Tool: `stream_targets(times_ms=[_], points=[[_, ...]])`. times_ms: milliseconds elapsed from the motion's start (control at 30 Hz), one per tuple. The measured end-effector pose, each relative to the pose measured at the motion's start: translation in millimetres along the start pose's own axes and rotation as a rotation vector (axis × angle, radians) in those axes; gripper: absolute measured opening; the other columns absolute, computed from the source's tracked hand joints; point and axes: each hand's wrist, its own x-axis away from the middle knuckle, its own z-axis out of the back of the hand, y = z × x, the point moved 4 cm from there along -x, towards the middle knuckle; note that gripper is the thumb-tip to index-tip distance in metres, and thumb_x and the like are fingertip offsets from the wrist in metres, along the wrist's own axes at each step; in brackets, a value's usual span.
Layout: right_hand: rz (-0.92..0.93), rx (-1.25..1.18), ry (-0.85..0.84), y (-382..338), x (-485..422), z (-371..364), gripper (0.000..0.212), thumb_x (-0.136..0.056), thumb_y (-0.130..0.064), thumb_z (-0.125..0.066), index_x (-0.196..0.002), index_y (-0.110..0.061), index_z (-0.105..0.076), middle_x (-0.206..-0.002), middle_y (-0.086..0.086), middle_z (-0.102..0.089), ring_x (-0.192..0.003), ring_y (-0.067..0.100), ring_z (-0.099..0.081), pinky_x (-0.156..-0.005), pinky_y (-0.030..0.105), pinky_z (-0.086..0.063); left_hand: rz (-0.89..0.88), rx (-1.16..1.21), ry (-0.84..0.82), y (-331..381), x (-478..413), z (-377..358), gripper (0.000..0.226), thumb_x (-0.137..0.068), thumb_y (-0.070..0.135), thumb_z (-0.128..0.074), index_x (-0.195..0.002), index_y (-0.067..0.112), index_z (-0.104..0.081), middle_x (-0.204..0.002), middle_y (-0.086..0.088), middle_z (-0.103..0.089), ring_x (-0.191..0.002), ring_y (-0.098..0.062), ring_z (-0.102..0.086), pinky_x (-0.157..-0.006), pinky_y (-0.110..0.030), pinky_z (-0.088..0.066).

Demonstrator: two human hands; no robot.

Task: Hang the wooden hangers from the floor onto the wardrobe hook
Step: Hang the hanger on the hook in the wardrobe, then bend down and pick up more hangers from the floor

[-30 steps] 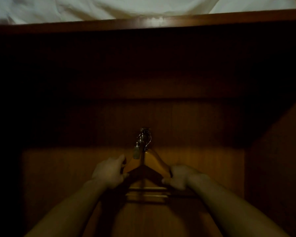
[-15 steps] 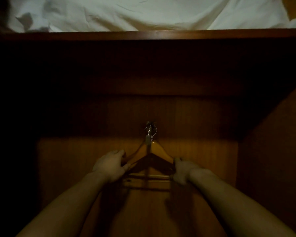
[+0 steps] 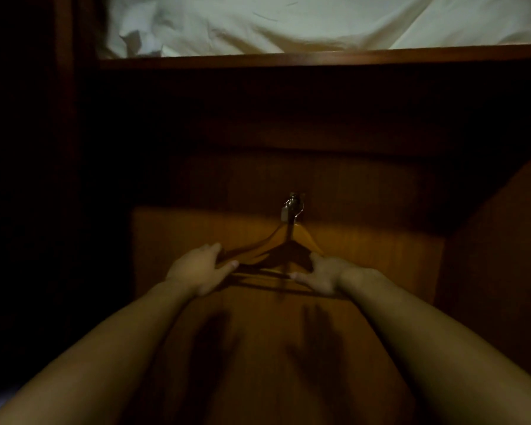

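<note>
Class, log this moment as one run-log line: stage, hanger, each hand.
stage: hanging | hanger: on wardrobe hook | left hand: holds left end | right hand: holds right end

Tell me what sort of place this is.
Most likely the inside of a wooden wardrobe, perhaps in a bedroom. A wooden hanger hangs from a metal hook on the back panel, and a shelf above holds rumpled white fabric.

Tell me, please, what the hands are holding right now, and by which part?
The light-brown wooden hanger, by its two ends: the left hand grips the left shoulder end, fingers over the top, and the right hand grips the right end.
</note>
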Motion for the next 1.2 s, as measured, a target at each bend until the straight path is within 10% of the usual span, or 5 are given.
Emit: stream_targets(times_ms=[1200], points=[[0.93, -0.164, -0.221, -417, 312, -87, 0.094, -0.088, -0.08, -0.034, -0.159, -0.021, -0.015, -0.166, 0.012, -0.019, -0.15, 0.034, -0.023, -0.12, 0.051, -0.024, 0.828, -0.286, 0.142, -133, 525, 311, 0.073, -0.087, 0.07, -0.042, -0.147, 0.028, -0.034, -0.144, -0.007, -0.048, -0.126, -0.024, -0.051, -0.101, -0.043, -0.046]])
